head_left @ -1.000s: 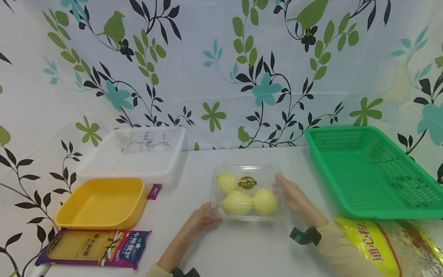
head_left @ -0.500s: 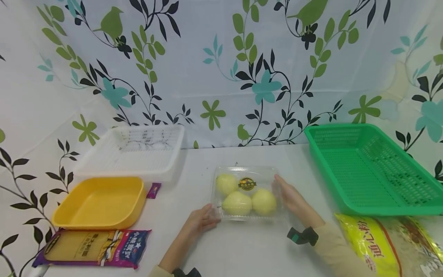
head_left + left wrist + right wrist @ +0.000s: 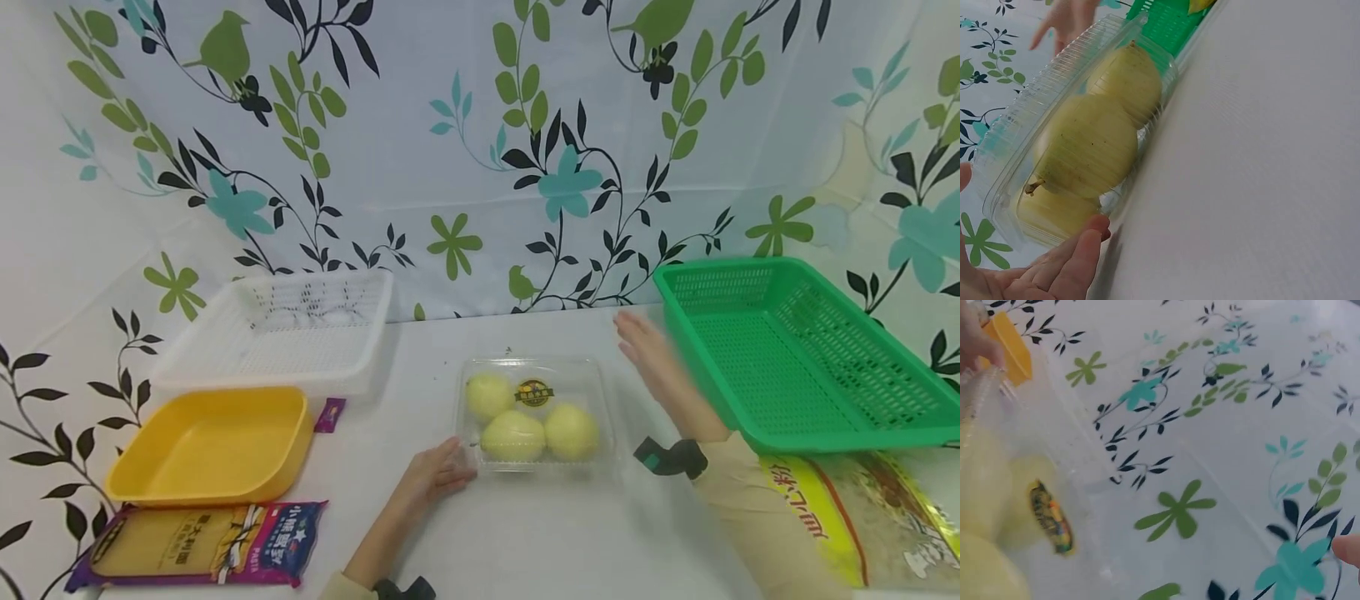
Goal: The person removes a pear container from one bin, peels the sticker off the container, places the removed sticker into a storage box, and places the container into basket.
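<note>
A clear plastic box (image 3: 577, 383) with a gold and black sticker (image 3: 534, 392) lies on the white table, three pale yellow pears (image 3: 513, 436) inside. My left hand (image 3: 433, 479) rests at the box's near left corner; in the left wrist view its fingers (image 3: 1079, 265) lie fairly straight against the box end, palm partly out of frame. My right hand (image 3: 663, 367) is off the box, blurred, in the air between it and the green basket (image 3: 750, 417), fingers stretched out and holding nothing. Only a fingertip (image 3: 1349, 549) of it shows in the right wrist view.
On the left are a white basket (image 3: 375, 342), a yellow tray (image 3: 300, 442), a pasta packet (image 3: 202, 543) and a small purple sachet (image 3: 330, 415). A yellow and clear food bag (image 3: 855, 517) lies below the green basket. Patterned cloth (image 3: 480, 167) hangs behind the table.
My right hand has let go of the box's right side and moved away to the right and up. My left hand and the box stay nearly where they were.
</note>
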Tool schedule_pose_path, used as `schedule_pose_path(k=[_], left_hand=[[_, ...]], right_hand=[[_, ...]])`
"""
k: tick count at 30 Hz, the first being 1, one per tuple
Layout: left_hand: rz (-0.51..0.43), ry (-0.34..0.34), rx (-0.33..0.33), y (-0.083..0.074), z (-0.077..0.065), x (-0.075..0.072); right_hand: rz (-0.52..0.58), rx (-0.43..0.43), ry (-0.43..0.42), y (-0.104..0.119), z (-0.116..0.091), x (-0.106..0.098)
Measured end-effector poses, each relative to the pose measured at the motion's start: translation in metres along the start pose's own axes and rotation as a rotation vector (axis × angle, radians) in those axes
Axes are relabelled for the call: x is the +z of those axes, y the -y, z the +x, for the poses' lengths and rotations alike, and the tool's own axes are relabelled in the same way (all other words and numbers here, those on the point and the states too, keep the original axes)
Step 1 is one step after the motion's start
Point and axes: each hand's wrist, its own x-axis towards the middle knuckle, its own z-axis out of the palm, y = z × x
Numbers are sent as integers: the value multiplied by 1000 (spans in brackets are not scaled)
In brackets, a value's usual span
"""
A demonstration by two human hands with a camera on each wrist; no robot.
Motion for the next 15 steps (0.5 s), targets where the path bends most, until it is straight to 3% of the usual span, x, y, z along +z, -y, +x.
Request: schedule_pose_path(k=[3, 6, 7, 8, 15], left_hand=[[69, -3, 32, 1, 1, 1], [145, -12, 79, 2, -1, 2], [171, -17, 96, 3, -2, 2], [190, -21, 114, 3, -3, 2], [267, -43, 201, 7, -6, -1]], right_hand=[[-113, -238, -9, 24, 3, 12], [-240, -370, 3, 29, -2, 34], [-310, -365, -19, 39, -16, 51], [-324, -365, -15, 34, -18, 59], [-256, -214, -5, -13, -21, 94]])
